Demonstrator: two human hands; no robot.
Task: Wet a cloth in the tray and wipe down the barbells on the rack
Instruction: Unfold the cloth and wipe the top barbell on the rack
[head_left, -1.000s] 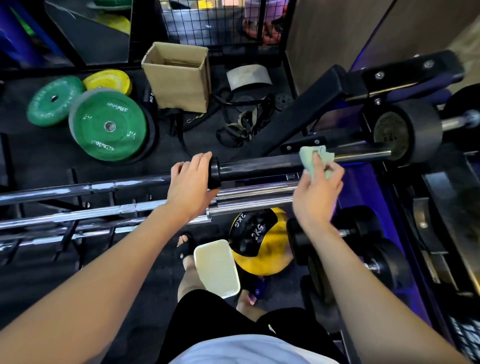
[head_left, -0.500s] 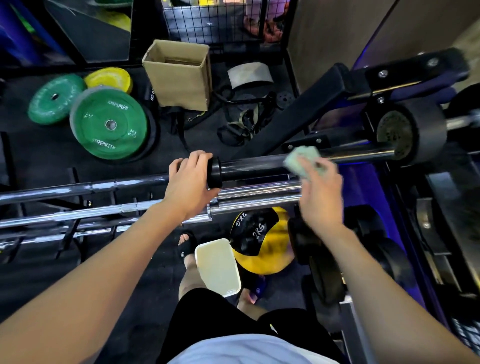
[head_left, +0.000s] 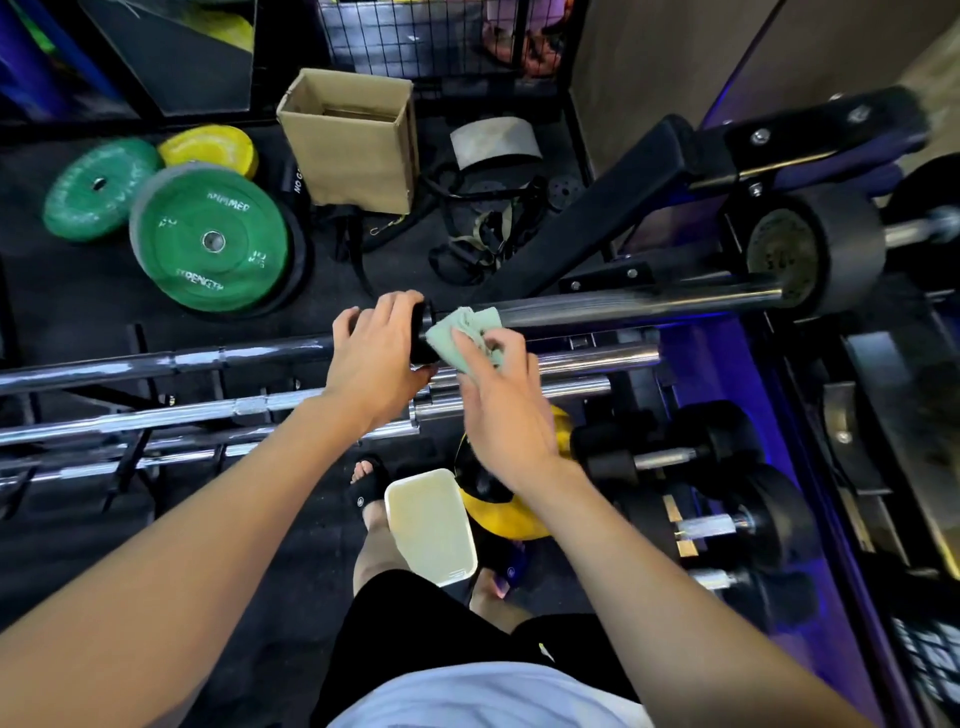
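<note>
The person is standing over the rack, and both hands are working on the top barbell (head_left: 623, 304). The left hand (head_left: 376, 358) is wrapping over the bar just left of the black collar (head_left: 422, 332), fingers curled over the far side and thumb tucked beneath, gripping it firmly. The right hand (head_left: 501, 400) is coming in right beside it, pinching the pale green cloth (head_left: 457, 332) between thumb and fingers and pressing it against the bar's sleeve hard up to that collar. The cloth is bunching above the fingertips, its left edge touching the collar, so the two hands are almost meeting with only the collar between them. To the right of the cloth the dark sleeve is running bare and shiny out to the black plate (head_left: 815, 249) at its end.

Nearer the person, more chrome barbells (head_left: 571, 361) are lying in rows on the rack, parallel with the top one and passing under both wrists. Down on the floor by the person's sandalled feet, the white tray (head_left: 431, 525) is sitting well below the hands, just beside a yellow and black medicine ball (head_left: 511, 519). Black dumbbells (head_left: 727, 441) are sitting at the right. Farther off, green weight plates (head_left: 208, 239) and a cardboard box (head_left: 350, 140) are resting on the dark floor.
</note>
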